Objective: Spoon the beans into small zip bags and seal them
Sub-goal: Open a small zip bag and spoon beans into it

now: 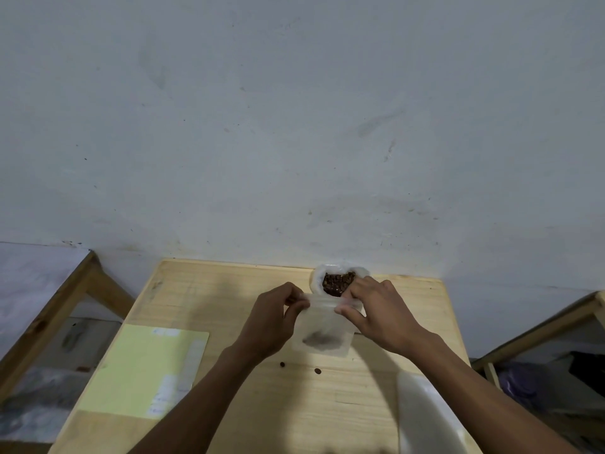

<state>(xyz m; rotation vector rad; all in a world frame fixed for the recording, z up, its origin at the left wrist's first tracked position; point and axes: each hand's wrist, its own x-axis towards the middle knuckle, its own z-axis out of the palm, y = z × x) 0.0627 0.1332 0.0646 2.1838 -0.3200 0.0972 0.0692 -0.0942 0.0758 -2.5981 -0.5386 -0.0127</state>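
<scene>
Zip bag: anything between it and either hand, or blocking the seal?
Nothing visible. The left hand and right hand both pinch the zip bag at its top strip, above the table. Two loose beans lie below it, clear.

On the table (248,404), the bean pouch (337,283) stands at the far edge by the wall (294,126). Just nearer, a zip bag (322,329) hangs between the left hand (271,322) and right hand (379,312). Two beans (282,364) lie nearer still. A sheet (140,368) lies left; a white object (425,417) lies near right.
</scene>
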